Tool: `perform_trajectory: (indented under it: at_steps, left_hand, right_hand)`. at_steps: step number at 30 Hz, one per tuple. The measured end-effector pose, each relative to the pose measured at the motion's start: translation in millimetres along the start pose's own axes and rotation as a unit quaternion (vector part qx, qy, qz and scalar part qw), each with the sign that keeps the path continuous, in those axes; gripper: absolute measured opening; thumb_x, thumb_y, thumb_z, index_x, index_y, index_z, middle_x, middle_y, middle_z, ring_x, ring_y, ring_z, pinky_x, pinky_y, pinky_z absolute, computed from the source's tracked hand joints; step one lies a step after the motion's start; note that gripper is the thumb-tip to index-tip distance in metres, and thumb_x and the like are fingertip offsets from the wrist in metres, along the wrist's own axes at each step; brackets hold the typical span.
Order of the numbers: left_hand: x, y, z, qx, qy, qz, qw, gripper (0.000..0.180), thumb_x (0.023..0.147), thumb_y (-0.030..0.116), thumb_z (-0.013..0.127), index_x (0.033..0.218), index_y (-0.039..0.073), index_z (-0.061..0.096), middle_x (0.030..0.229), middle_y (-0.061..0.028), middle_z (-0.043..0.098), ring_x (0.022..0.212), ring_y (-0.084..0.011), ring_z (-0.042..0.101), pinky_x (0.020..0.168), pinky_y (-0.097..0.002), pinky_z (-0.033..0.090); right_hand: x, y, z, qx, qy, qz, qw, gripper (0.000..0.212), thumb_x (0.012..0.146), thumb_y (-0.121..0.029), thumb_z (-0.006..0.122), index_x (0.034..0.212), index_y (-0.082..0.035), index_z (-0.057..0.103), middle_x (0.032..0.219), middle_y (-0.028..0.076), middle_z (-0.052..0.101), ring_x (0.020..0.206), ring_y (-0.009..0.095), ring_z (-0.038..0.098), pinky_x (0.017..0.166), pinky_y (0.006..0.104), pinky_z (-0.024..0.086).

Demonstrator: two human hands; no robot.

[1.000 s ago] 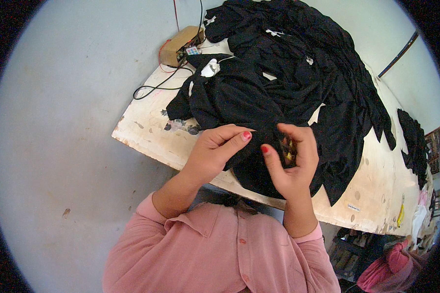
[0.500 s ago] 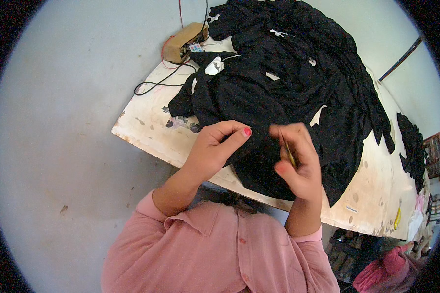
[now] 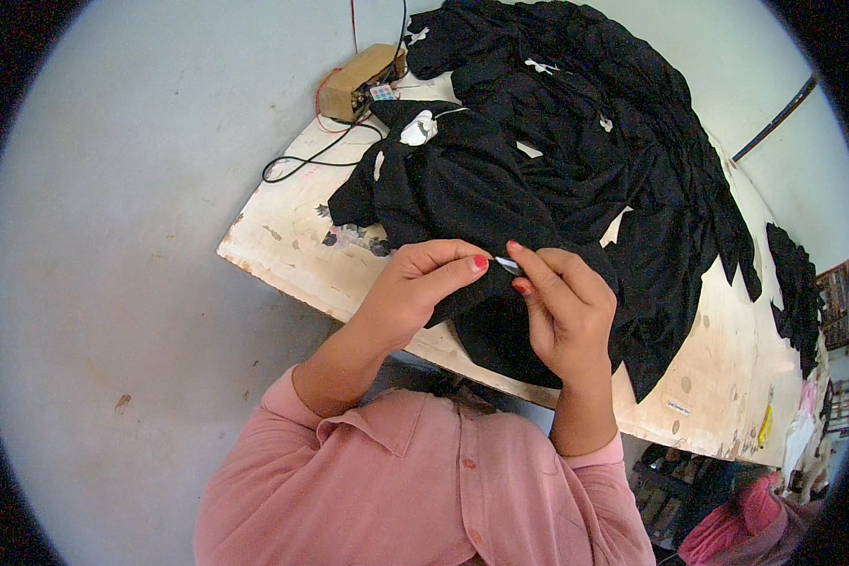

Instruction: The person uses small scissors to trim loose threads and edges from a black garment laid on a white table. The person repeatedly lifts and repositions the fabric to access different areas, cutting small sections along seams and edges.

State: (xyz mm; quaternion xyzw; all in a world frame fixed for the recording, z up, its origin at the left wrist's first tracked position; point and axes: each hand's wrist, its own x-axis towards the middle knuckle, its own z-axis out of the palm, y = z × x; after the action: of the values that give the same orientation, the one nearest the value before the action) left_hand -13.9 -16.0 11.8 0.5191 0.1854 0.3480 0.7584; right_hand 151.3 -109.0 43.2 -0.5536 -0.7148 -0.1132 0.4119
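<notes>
My left hand [image 3: 407,291] is closed in a pinch, thumb against forefinger; what lies between the tips is too small to make out. Close beside those tips, my right hand [image 3: 574,307] grips a small shiny blade-like tool [image 3: 508,267] between thumb and fingers, its end almost meeting the left fingertips. The tool's exact kind does not show. Beneath and beyond both hands spreads a large heap of black cloth [image 3: 481,193], part of it hanging at the near edge of the pale wooden table [image 3: 288,274].
At the far left of the table stands a brown box [image 3: 354,83] with wires and a looped black cable [image 3: 297,170]. A white object [image 3: 418,128] rests on the cloth. To the right lie a yellow object [image 3: 765,424] and more black cloth [image 3: 794,288]. Pink cloth [image 3: 745,519] shows at lower right.
My right hand has swung left and turned, bringing the small tool up to the left fingertips. The left hand has barely moved and stays pinched.
</notes>
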Motion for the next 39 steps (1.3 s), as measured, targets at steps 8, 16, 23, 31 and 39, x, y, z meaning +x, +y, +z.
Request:
perform_trajectory:
  at_steps: [8,16,23,31,39]
  left_hand:
    - [6,1,-4,0.067,-0.033,0.004,0.997,0.022,0.092,0.016,0.062,0.104,-0.001,0.068,0.091,-0.0001,0.068,0.084,-0.0045,0.057,0.077,-0.0202,0.045]
    - [9,10,-5,0.21,-0.006,0.061,0.976,0.024,0.088,0.023,0.067,0.103,0.004,0.069,0.088,-0.0016,0.067,0.085,-0.009,0.059,0.078,-0.024,0.045]
    - [5,14,-11,0.19,-0.088,0.044,0.977,0.043,0.076,0.001,0.075,0.116,0.003,0.061,0.092,-0.0007,0.065,0.09,-0.0086,0.059,0.076,-0.0223,0.046]
    - [4,17,-16,0.098,-0.07,-0.048,0.992,0.047,0.074,-0.003,0.075,0.117,0.003,0.056,0.098,-0.0059,0.063,0.092,-0.0114,0.061,0.078,-0.0238,0.05]
    - [6,8,-12,0.095,-0.053,0.004,0.994,0.032,0.079,0.004,0.074,0.108,0.002,0.061,0.098,-0.0033,0.065,0.085,-0.0056,0.06,0.071,-0.0176,0.049]
  right_hand:
    - [1,-6,8,0.119,0.056,0.004,0.991,0.028,0.071,-0.014,0.076,0.097,-0.004,0.069,0.09,0.01,0.062,0.074,0.021,0.061,0.066,0.0291,0.048]
    - [-7,12,-21,0.552,-0.247,-0.031,0.796,0.026,0.065,-0.015,0.078,0.085,-0.005,0.067,0.084,0.008,0.065,0.078,0.027,0.064,0.071,0.034,0.049]
    - [-14,16,5,0.411,-0.071,0.357,0.836,0.022,0.08,-0.009,0.074,0.099,-0.002,0.065,0.086,-0.002,0.062,0.079,0.007,0.055,0.073,0.0216,0.043]
    - [-19,22,13,0.35,0.02,0.324,0.879,0.031,0.081,-0.013,0.072,0.106,-0.001,0.06,0.095,0.004,0.061,0.091,0.014,0.057,0.082,0.0268,0.045]
    - [-8,-1,12,0.134,0.081,0.164,0.974,0.045,0.069,-0.011,0.079,0.11,-0.006,0.062,0.094,0.011,0.059,0.086,0.022,0.058,0.076,0.0317,0.047]
